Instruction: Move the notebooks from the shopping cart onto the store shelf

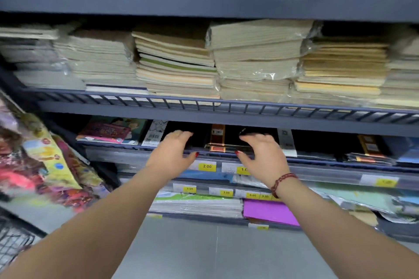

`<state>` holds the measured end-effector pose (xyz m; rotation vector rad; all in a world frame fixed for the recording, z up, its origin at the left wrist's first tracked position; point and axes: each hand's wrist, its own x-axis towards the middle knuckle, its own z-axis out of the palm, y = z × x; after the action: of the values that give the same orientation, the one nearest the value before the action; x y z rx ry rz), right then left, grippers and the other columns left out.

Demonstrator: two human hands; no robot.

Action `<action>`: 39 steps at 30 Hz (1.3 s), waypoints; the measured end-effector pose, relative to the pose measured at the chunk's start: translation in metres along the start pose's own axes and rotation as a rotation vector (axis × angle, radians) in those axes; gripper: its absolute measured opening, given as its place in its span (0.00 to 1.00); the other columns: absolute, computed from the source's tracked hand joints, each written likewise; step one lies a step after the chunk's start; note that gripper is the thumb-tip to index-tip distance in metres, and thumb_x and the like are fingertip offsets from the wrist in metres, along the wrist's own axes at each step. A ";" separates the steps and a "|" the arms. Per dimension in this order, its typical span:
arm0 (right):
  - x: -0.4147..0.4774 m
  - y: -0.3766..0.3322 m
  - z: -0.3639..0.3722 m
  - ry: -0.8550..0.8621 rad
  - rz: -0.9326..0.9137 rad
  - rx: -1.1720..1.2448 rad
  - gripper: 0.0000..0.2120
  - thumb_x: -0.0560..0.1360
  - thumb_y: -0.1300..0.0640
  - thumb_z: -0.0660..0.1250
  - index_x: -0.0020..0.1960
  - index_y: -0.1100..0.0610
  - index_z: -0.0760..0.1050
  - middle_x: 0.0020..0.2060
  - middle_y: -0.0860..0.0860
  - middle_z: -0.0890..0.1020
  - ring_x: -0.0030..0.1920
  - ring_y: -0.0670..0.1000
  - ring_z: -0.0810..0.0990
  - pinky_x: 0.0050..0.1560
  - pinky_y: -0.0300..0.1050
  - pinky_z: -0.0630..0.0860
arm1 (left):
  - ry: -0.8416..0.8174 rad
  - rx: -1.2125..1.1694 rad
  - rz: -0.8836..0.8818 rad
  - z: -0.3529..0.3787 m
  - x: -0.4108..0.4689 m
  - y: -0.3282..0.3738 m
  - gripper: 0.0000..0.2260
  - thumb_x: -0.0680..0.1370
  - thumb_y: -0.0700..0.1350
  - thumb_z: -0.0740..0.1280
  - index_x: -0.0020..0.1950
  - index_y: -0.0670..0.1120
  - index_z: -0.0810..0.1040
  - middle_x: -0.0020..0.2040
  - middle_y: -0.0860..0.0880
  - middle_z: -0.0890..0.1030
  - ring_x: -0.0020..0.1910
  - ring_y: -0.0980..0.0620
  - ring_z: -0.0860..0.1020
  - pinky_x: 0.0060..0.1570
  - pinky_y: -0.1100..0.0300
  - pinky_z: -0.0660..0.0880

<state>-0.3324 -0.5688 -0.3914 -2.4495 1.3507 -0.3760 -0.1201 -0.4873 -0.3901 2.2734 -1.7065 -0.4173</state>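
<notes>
A stack of black notebooks with an orange band (217, 140) lies on the lower blue store shelf (127, 146). My left hand (173, 153) is on the stack's left part, fingers over the top and thumb at the front edge. My right hand (260, 154), with a red bracelet at the wrist, holds the stack's right part the same way. Only a corner of the wire shopping cart (13, 241) shows at the bottom left; its contents are out of view.
The shelf above (226, 108) carries tall piles of cream notebooks, some plastic-wrapped. More black notebooks (367, 154) lie to the right, colourful books (108, 130) to the left. Lower shelves carry yellow price tags (206, 166) and a purple pad (269, 212). Grey floor lies below.
</notes>
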 end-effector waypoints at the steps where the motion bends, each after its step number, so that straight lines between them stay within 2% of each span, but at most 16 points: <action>1: -0.001 -0.012 -0.005 -0.015 -0.054 -0.023 0.21 0.75 0.51 0.65 0.67 0.54 0.72 0.60 0.54 0.78 0.61 0.56 0.72 0.62 0.48 0.70 | -0.004 0.038 0.004 -0.012 -0.011 -0.004 0.25 0.77 0.50 0.65 0.73 0.46 0.64 0.70 0.46 0.69 0.70 0.46 0.66 0.65 0.51 0.68; 7: -0.006 -0.104 -0.028 -0.060 -0.313 -0.074 0.23 0.75 0.47 0.63 0.68 0.53 0.70 0.65 0.52 0.75 0.66 0.55 0.69 0.65 0.50 0.67 | 0.053 0.150 -0.092 -0.086 -0.076 -0.034 0.25 0.77 0.54 0.64 0.71 0.46 0.67 0.68 0.46 0.71 0.68 0.46 0.67 0.63 0.50 0.70; 11: -0.010 -0.173 -0.038 -0.087 -0.427 -0.079 0.24 0.77 0.46 0.60 0.71 0.52 0.65 0.68 0.49 0.71 0.68 0.54 0.65 0.66 0.50 0.65 | 0.132 0.191 -0.178 -0.132 -0.123 -0.058 0.25 0.76 0.54 0.64 0.71 0.47 0.67 0.67 0.47 0.71 0.68 0.47 0.66 0.64 0.54 0.68; 14: -0.018 -0.226 -0.044 -0.082 -0.521 -0.073 0.24 0.77 0.46 0.59 0.71 0.52 0.66 0.67 0.49 0.71 0.67 0.53 0.65 0.66 0.49 0.64 | 0.179 0.239 -0.220 -0.165 -0.162 -0.079 0.25 0.76 0.54 0.64 0.71 0.47 0.67 0.67 0.47 0.71 0.67 0.46 0.68 0.61 0.55 0.69; 17: -0.034 -0.277 -0.049 -0.086 -0.606 -0.069 0.24 0.76 0.46 0.59 0.71 0.51 0.66 0.67 0.49 0.71 0.66 0.53 0.67 0.66 0.49 0.63 | 0.204 0.297 -0.274 -0.197 -0.206 -0.105 0.26 0.76 0.54 0.63 0.72 0.46 0.65 0.69 0.46 0.70 0.69 0.46 0.67 0.63 0.54 0.69; 24: -0.093 -0.394 -0.047 -0.065 -0.740 -0.162 0.21 0.76 0.43 0.58 0.65 0.51 0.69 0.60 0.49 0.75 0.60 0.54 0.70 0.59 0.48 0.65 | 0.284 0.358 -0.384 -0.256 -0.339 -0.167 0.25 0.76 0.53 0.63 0.71 0.46 0.68 0.67 0.46 0.72 0.66 0.46 0.69 0.65 0.53 0.69; 28: -0.138 -0.463 -0.034 -0.075 -0.785 -0.190 0.24 0.75 0.43 0.58 0.69 0.51 0.66 0.61 0.50 0.75 0.62 0.54 0.70 0.61 0.50 0.66 | 0.313 0.381 -0.415 -0.285 -0.427 -0.197 0.22 0.77 0.52 0.61 0.70 0.47 0.68 0.67 0.47 0.72 0.65 0.47 0.70 0.62 0.54 0.69; 33: -0.194 -0.546 -0.019 -0.110 -0.892 -0.230 0.23 0.75 0.43 0.59 0.66 0.51 0.68 0.60 0.50 0.76 0.62 0.56 0.71 0.63 0.53 0.66 | 0.385 0.418 -0.491 -0.313 -0.527 -0.233 0.21 0.76 0.53 0.62 0.68 0.47 0.71 0.64 0.47 0.75 0.63 0.46 0.72 0.61 0.52 0.71; 39: -0.234 -0.617 0.006 -0.144 -1.011 -0.243 0.23 0.75 0.42 0.60 0.67 0.50 0.67 0.61 0.49 0.75 0.63 0.53 0.70 0.63 0.50 0.66 | 0.414 0.386 -0.603 -0.326 -0.597 -0.276 0.22 0.76 0.53 0.64 0.69 0.48 0.69 0.65 0.48 0.74 0.64 0.48 0.71 0.62 0.54 0.70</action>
<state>0.0220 -0.0585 -0.1702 -3.1177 -0.0007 -0.2401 0.0902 0.1745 -0.1534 2.8736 -0.9416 0.2956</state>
